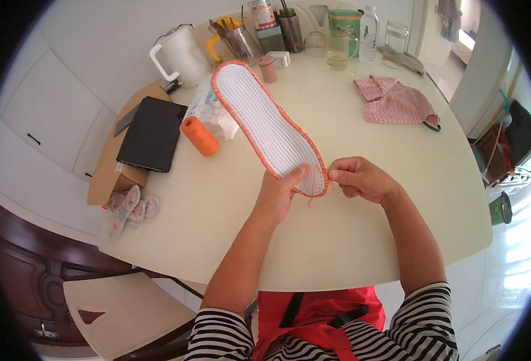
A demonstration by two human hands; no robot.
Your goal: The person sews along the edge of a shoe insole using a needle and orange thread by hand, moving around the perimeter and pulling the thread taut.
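Note:
My left hand (276,195) grips a white woven shoe sole (261,117) near its heel end, thumb on top and fingers underneath. Orange stitching runs around the sole's rim, and the far end tilts up and to the left over the table. At the heel's right edge, my right hand (360,178) pinches something small between thumb and forefinger; a needle cannot be made out. Loose orange thread (314,178) lies across the heel and hangs below it, and a thin loop shows by the right fingertips. A cone of orange thread (200,136) lies on the table left of the sole.
The pale table (337,243) carries a black tablet case (152,134) on a cardboard box (102,167), with wrapped insoles (132,207) below. Behind stand a white kettle (182,56), a glass mug (338,52) and a water bottle (369,36). Pink cloth (394,101) lies right; a chair (121,311) stands left.

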